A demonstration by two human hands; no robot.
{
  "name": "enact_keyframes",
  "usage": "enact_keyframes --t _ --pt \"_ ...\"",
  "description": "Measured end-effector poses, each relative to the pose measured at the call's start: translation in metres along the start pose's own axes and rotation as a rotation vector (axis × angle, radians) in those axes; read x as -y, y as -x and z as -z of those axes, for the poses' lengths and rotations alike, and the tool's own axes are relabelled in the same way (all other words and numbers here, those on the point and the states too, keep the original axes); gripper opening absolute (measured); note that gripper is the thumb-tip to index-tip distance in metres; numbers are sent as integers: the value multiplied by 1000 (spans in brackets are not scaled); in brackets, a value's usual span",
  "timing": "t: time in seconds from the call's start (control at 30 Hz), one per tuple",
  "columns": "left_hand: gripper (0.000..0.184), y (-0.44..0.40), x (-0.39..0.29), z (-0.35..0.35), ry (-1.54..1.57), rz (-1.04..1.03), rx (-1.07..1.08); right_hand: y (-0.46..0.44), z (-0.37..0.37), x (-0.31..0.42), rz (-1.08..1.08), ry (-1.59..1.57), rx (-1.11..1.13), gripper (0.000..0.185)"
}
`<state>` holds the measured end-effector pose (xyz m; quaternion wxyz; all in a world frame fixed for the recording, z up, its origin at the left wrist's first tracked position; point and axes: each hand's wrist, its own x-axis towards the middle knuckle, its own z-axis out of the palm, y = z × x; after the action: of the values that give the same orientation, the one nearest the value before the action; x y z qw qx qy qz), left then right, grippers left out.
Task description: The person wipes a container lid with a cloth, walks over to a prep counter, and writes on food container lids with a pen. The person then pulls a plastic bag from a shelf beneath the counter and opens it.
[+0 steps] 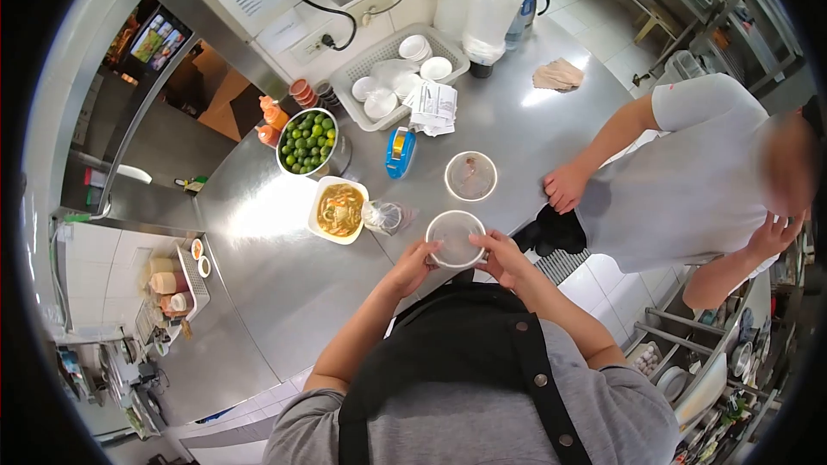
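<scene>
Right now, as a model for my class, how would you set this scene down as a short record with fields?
Held: clear round piece, tub or lid unclear
Left hand: fingers at the piece's rim
Right hand: fingers at the opposite side
Just beyond: tub on the counter
To the left: bowl of food, bag beside it
Farther back: tape dispenser, pot of green fruit
Other person: on the right, beside the counter

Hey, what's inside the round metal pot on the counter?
The metal pot holds small round fruits, mostly green, a few yellowish. Only the top layer shows; anything beneath it is covered.
</scene>
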<state>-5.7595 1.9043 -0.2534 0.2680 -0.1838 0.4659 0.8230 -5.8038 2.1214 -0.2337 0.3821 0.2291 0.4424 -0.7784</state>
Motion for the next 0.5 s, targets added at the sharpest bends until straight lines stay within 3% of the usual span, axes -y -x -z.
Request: enact_keyframes --t 0.2,0.43,0.5 --pt "47 -22 12 5 381 -155 -60 -31 -20 3 71 30 -26 43" --pt "50 -23 17 10 116 -142 -92 -25 -11 7 26 -79 20 39" --pt "56 -15 4 13 -150 -54 -111 -25 -6 5 31 -51 35 39"
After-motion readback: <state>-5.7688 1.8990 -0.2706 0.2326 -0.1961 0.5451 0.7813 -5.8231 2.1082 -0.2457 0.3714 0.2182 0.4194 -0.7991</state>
